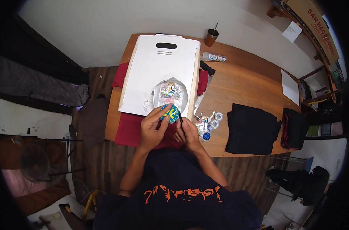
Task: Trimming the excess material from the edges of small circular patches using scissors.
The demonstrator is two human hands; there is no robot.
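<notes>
My left hand (153,128) pinches a round blue-green sticker (169,114) with a yellow design by its edge. In my right hand (188,135) is a slim black tool (181,119), its tip at the right edge of the sticker; its exact kind is hard to make out. Both hands are over the near edge of a large white panel (151,73). Just beyond the sticker, a round white-rimmed tray (186,100) on the panel holds printed sticker pieces (170,90). Under the panel, dark red cloth (129,128) sticks out on both sides and toward me.
On the wooden table (251,84), several loose stickers (207,124) lie right of my right hand. Farther right are folded black cloth (253,128) and a darker folded bundle (293,128). A brown tumbler (211,37) with a straw stands at the back, near a clear sticker packet (213,57).
</notes>
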